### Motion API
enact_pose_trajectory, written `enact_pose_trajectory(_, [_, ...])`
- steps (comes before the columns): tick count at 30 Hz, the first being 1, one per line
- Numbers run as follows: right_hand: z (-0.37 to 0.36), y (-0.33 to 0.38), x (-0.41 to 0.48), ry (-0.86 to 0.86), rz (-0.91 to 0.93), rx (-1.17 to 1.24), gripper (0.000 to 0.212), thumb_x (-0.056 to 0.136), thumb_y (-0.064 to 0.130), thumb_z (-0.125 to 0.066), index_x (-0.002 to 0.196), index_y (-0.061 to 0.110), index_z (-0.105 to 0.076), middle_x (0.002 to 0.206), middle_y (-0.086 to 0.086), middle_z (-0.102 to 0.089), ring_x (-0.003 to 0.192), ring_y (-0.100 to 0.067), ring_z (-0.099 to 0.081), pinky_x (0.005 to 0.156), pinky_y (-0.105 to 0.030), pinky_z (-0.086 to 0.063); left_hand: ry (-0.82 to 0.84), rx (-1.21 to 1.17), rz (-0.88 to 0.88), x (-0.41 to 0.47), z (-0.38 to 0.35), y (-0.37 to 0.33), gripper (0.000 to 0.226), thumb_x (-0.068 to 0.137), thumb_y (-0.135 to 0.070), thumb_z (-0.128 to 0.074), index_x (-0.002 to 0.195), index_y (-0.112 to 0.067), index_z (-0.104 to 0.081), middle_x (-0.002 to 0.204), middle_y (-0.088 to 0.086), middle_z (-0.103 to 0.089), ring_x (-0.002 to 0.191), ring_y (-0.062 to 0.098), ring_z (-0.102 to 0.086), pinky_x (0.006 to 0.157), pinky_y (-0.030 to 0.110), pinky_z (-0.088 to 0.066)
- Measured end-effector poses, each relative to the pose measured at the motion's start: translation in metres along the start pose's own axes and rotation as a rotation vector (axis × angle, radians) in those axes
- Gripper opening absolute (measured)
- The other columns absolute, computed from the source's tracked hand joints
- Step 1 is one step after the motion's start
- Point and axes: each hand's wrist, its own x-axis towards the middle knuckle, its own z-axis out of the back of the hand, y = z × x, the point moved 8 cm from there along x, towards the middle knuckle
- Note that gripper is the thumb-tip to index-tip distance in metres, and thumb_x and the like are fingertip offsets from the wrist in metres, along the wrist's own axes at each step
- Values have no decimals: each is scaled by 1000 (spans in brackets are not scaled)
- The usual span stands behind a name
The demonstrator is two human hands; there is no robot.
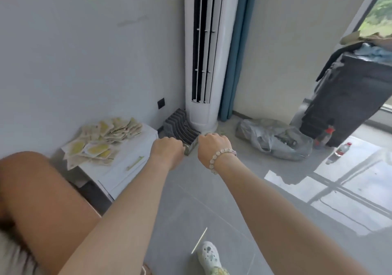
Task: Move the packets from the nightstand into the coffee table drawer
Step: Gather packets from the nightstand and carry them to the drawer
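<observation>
Both arms reach forward over the grey floor [191, 200], backs of the hands to the camera. The left grip [167, 147] and the right grip [214, 145] are each curled into a fist round one end of a small bundle of packets [191, 147], held in the air just right of the nightstand [131, 158]. Only a short greenish-grey strip of that bundle shows between the two fists, seen edge-on. Its print cannot be read, and the number of packets in it cannot be told. The fingers of both hands are hidden behind the knuckles. A bead bracelet [218, 158] circles the right wrist.

Most of the packets remain in a loose pile [101, 141], cream with yellow patches, spread over the nightstand's white tabletop against the wall. A bare knee [42, 190] covers the nightstand's near left corner. A pale handle [135, 163] shows on its drawer front.

Behind the hands stands a white tower air conditioner [212, 62] with a blue curtain [235, 62] beside it. A grey ribbed rack [180, 126] at its foot is partly hidden by the hands. To the right lie a crumpled plastic bag [273, 141] with blurred contents and two bottles [339, 152]. A dark bin [347, 96] there is cut off by the frame edge. A patterned shoe [209, 253] is cut off at the bottom.
</observation>
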Motion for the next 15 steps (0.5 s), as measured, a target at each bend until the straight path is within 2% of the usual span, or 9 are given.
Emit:
enact_pose_trajectory(7, [8,27,132,-3,188,-52,31,97,16,-40,124,9,-50,127,-8,-54,119,-24,-49,94,-33,-38,-45,-26,192,91,-3,76,39,104,-26,-24,114,-10,-57,118,7,-62,109,27,-57,81,33,-42])
enact_pose_trajectory(12, [17,44,228,20,310,-88,32,96,14,-37,125,10,-50,129,-7,-53,122,-24,-46,97,-33,-36,-41,-117,365,149,5,137,31,101,-19,-31,109,-10,-60,112,8,-64,105,27,-59,72,29,-41])
enact_pose_trajectory(15, [17,66,270,15,378,-75,31,97,15,-36,124,9,-50,127,-7,-54,120,-24,-47,96,-33,-36,-23,-142,465,161,-5,174,34,102,-23,-29,113,-11,-59,115,8,-63,107,28,-59,76,32,-44])
